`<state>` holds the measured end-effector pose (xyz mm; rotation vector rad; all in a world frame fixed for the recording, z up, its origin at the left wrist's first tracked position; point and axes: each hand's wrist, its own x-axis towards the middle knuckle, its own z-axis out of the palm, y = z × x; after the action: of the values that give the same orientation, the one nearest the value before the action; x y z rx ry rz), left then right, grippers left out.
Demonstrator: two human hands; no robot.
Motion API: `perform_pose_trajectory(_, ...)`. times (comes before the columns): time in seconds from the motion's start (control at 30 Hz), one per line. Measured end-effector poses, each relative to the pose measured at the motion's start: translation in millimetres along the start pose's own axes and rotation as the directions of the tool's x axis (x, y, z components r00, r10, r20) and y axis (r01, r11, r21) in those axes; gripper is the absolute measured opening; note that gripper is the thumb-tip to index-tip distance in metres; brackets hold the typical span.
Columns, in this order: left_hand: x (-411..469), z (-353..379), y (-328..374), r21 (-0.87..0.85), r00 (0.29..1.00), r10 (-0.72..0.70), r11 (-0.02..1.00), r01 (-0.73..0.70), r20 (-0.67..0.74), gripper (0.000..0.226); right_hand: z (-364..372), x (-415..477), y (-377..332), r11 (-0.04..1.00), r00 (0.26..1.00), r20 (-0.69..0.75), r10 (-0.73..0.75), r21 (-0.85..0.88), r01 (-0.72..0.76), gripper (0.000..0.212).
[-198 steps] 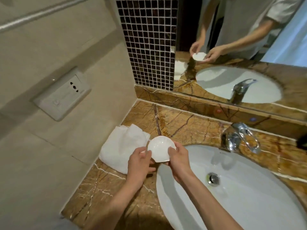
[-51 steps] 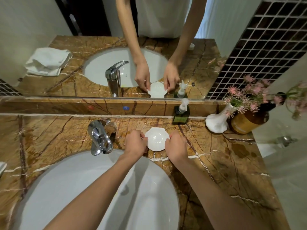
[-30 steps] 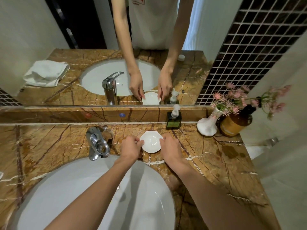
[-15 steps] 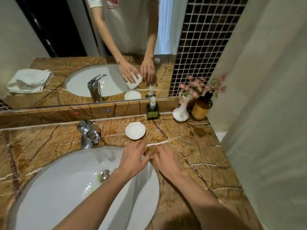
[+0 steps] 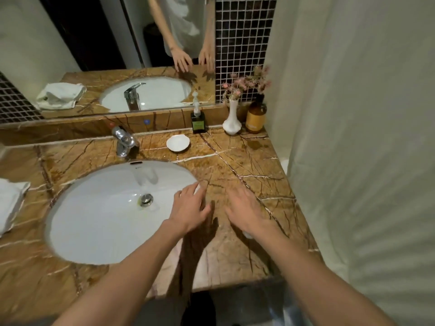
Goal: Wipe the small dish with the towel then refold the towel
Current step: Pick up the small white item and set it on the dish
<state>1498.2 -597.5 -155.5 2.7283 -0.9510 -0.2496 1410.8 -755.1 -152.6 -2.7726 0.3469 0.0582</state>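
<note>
Far left edge: your towel (image 5: 10, 205) sits on the marble counter (image 5: 247, 165), partly cut off by the frame, loosely bunched. Its reflection shows in the mirror (image 5: 94, 43) above.

Next right: white oval sink (image 5: 98, 208), drain near the middle. Chrome faucet (image 5: 123, 141) stands on the counter behind the basin.

Your left hand (image 5: 190, 209) is over the right rim of the sink, palm down, fingers spread and loose, gripping nothing. Blurred, so I can't tell if it touches the rim or hangs just above it.

The small dish (image 5: 178, 143) lies on the counter behind the sink, right of the faucet, just in front of the soap pump bottle (image 5: 197, 121). Upright, looks empty, nothing touching it. Well apart from both your hands and well apart from the towel.

Your right hand (image 5: 244, 211) is over bare counter right of the sink, palm down, fingers extended, nothing in it. Also motion-blurred; contact with the counter not readable. Both hands are side by side, near each other, not touching.

Back right corner: white vase (image 5: 231, 121) with pink flowers, and an amber bottle (image 5: 255, 118) just beside it against the wall. Dark mosaic tile behind them.

Right edge: pale curtain (image 5: 364, 137) running the full height of the frame.
</note>
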Motion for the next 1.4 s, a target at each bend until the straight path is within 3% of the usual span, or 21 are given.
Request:
perform_pose_trajectory(0.27,-76.9,4.4,38.5,-0.007,0.999,-0.014,1.000,0.015,0.048,0.061,1.6,-99.2,38.1,0.991,0.990,0.049,0.131,-0.010,-0.131,0.047)
perform_pose_trajectory(0.57,-104.1,31.9,57.6,0.029,0.995,0.020,0.999,-0.023,0.100,0.061,9.7,-119.9,46.9,0.990,0.989,0.059,0.138,-0.041,-0.136,0.049)
perform_pose_trajectory(0.83,-89.2,42.9,69.1,0.037,0.978,0.081,0.995,-0.089,0.193,0.063,23.1,-82.8,32.9,0.993,0.991,0.060,0.116,-0.038,-0.114,0.051)
perform_pose_trajectory(1.07,-68.0,58.9,77.2,-0.031,0.979,0.109,0.994,-0.105,0.173,0.063,26.3,-76.8,44.7,0.994,0.996,0.011,0.094,0.055,-0.094,0.053)
perform_pose_trajectory(1.23,-48.3,69.5,95.8,-0.048,0.979,0.174,0.984,-0.170,0.104,0.046,8.4,-84.0,73.9,0.972,0.979,-0.024,0.204,0.125,-0.200,0.043)
perform_pose_trajectory(1.4,-32.2,83.8,116.3,-0.091,0.980,0.174,0.982,-0.166,0.092,0.049,-4.8,-103.9,110.6,0.952,0.960,-0.035,0.278,0.140,-0.271,0.047)
